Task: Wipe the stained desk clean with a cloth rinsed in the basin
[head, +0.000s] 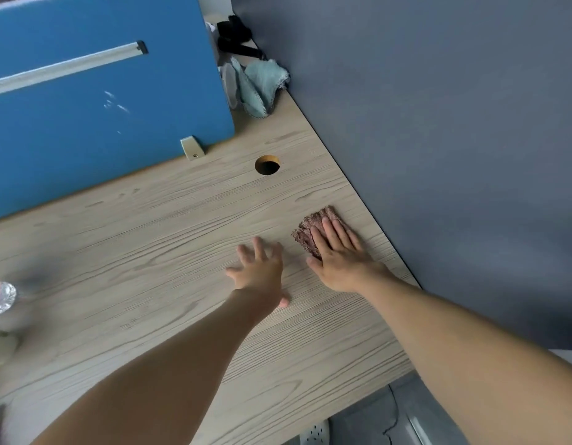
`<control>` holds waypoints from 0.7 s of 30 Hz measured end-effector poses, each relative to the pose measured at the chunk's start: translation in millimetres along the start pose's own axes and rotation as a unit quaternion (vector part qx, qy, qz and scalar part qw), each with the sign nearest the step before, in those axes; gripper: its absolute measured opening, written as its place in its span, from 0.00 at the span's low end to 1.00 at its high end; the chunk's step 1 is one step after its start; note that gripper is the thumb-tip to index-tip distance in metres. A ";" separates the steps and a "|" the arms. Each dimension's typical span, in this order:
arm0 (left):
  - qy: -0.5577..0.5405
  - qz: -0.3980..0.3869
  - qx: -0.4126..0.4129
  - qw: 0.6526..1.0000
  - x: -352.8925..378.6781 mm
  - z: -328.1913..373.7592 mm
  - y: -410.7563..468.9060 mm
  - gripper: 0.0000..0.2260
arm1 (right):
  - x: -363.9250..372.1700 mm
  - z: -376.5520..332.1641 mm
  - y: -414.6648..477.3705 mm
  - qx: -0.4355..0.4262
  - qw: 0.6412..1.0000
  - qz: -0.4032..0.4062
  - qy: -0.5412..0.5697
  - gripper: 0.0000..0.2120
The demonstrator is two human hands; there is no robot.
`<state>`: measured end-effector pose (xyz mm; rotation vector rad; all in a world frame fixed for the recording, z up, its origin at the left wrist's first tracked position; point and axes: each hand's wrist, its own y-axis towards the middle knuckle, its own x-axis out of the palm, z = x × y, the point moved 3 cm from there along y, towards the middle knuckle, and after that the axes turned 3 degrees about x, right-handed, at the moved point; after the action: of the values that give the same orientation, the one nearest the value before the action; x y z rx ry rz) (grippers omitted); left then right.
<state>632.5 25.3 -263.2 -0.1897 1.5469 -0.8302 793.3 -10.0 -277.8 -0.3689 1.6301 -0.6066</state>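
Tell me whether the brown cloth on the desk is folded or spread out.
Folded: the brown cloth lies as a compact, thick pad under the flat fingers of the right hand.

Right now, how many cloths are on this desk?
2. A brown textured cloth lies under the right hand; a crumpled pale teal cloth sits far back beside the blue partition, which may hide more.
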 end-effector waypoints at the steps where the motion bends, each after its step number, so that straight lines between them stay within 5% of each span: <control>1: 0.003 0.002 -0.001 1.000 -0.3 -1.5 -0.3 0.54 | 3.1 2.4 -5.2 -0.002 1.000 0.000 -0.003 0.32; 11: 0.044 -0.002 -0.019 0.999 2.7 12.6 -6.9 0.46 | 43.5 53.1 -80.5 0.040 0.999 -0.017 0.029 0.31; 15: 0.042 0.026 0.045 0.998 11.6 45.7 -21.0 0.31 | 57.6 66.3 -104.4 0.052 0.998 -0.016 0.044 0.30; 21: 0.013 0.016 0.125 0.992 39.6 100.7 -43.9 0.34 | 78.5 81.1 -132.6 0.061 0.996 -0.003 0.059 0.30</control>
<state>702.7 -68.1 -261.6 0.0288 1.4514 -0.9951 847.1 -175.5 -270.0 -0.2529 1.6956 -0.7397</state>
